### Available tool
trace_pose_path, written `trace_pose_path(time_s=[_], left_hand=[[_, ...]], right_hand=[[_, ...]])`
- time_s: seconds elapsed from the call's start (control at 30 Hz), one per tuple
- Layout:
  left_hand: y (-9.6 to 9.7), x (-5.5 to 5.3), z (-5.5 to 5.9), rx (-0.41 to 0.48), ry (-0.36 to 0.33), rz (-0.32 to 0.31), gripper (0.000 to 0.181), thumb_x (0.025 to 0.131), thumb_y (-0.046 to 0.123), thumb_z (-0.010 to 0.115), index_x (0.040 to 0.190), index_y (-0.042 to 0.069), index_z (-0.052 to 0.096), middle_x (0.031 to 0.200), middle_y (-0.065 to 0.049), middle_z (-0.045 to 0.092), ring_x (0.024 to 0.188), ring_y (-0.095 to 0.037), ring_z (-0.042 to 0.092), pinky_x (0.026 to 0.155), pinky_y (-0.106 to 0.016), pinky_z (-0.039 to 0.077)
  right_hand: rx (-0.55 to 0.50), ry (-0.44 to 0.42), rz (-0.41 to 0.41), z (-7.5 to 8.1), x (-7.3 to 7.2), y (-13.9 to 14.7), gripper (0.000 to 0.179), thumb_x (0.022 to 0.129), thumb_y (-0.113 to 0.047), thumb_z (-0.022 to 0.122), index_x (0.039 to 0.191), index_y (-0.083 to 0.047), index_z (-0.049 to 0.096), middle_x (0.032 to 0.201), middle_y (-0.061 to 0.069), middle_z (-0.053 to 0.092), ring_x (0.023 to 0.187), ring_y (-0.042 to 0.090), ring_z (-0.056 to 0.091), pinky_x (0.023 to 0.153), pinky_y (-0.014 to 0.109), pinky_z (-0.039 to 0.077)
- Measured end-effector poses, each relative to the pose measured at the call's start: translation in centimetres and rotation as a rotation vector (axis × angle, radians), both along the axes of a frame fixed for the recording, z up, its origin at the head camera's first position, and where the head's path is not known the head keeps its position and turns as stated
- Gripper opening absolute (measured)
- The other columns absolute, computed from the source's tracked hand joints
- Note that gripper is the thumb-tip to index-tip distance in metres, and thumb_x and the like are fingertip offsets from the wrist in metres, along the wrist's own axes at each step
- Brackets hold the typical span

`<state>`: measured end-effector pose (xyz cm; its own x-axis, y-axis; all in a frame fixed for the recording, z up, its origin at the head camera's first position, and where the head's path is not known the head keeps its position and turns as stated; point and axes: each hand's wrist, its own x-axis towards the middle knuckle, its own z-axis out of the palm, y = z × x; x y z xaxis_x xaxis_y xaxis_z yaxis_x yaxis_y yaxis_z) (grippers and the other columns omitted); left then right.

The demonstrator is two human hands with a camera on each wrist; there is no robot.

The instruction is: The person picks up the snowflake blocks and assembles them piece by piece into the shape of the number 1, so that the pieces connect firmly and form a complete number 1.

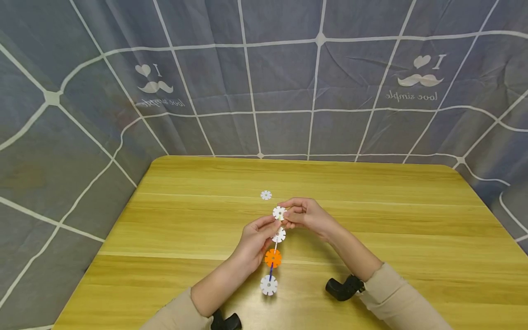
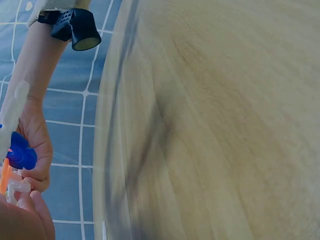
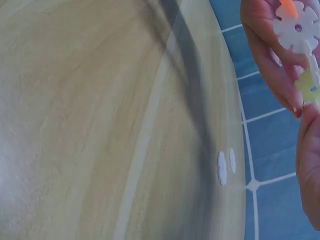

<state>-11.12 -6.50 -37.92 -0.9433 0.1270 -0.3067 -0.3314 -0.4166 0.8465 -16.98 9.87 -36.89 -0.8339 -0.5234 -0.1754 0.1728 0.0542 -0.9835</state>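
A chain of slotted snowflake discs hangs between my hands. My left hand (image 1: 252,243) grips its upper part, beside a white disc (image 1: 279,235). At the top, my right hand (image 1: 308,215) pinches another white disc (image 1: 279,212), with fingers of both hands close together there. A pale yellow disc (image 3: 306,89) shows between the fingertips in the right wrist view. Below the left hand come an orange disc (image 1: 273,258), a blue disc (image 1: 271,271) seen edge-on, and a white disc (image 1: 269,285) at the bottom. Fingers partly cover the upper joints.
One loose white disc (image 1: 266,195) lies on the wooden table (image 1: 185,220) beyond the hands. Black wrist-worn devices (image 1: 344,288) sit at both cuffs. A grey checked curtain (image 1: 284,78) hangs behind the table and at its sides.
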Motion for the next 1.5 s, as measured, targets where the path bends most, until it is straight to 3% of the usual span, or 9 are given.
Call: trace_pose_path(time_s=[0.17,0.63,0.87,1.17,1.5], left_hand=[[0.0,-0.2,0.2,0.013,-0.014,-0.012,0.031,0.094,0.008,0.054,0.117,-0.013,0.052,0.089,-0.003,0.059,0.074,-0.005,0.059,0.067,-0.013,0.051],[0.0,-0.4,-0.2,-0.07,-0.018,0.005,0.019,0.096,0.011,0.052,0.102,-0.006,0.058,0.082,-0.002,0.057,0.068,-0.006,0.056,0.056,-0.013,0.047],[-0.1,-0.4,-0.3,-0.079,-0.016,0.005,0.025,0.096,0.012,0.053,0.111,-0.008,0.055,0.087,-0.003,0.058,0.073,-0.008,0.058,0.058,-0.014,0.049],[-0.6,-0.5,-0.4,-0.073,-0.031,0.02,0.033,0.096,0.011,0.052,0.122,-0.008,0.045,0.095,-0.008,0.062,0.078,-0.01,0.063,0.063,-0.016,0.052],[-0.8,-0.3,-0.5,-0.046,0.014,0.045,0.031,0.092,0.014,0.059,0.114,-0.005,0.05,0.099,-0.01,0.062,0.083,-0.013,0.065,0.069,-0.019,0.053]], right_hand=[[0.009,0.031,-0.007,-0.1,0.1,-0.3,0.035,0.089,0.007,0.052,0.122,0.017,0.047,0.074,0.001,0.065,0.064,0.008,0.06,0.065,0.021,0.053],[0.01,0.033,0.007,-0.5,0.6,-0.5,0.037,0.089,0.006,0.054,0.124,0.016,0.047,0.076,0.002,0.067,0.067,0.01,0.062,0.067,0.024,0.054],[0.029,0.006,-0.023,-0.8,0.3,-0.5,0.036,0.088,0.004,0.057,0.122,0.013,0.051,0.077,0.001,0.068,0.066,0.01,0.061,0.07,0.026,0.054],[-0.008,-0.078,-0.111,-1.2,-1.3,0.1,0.039,0.088,0.005,0.056,0.124,0.016,0.046,0.083,0.004,0.066,0.074,0.013,0.062,0.072,0.024,0.054],[0.131,-0.035,-0.158,-3.8,-3.7,0.0,0.039,0.083,0.008,0.06,0.12,0.014,0.051,0.087,0.011,0.066,0.073,0.013,0.062,0.068,0.023,0.054]])
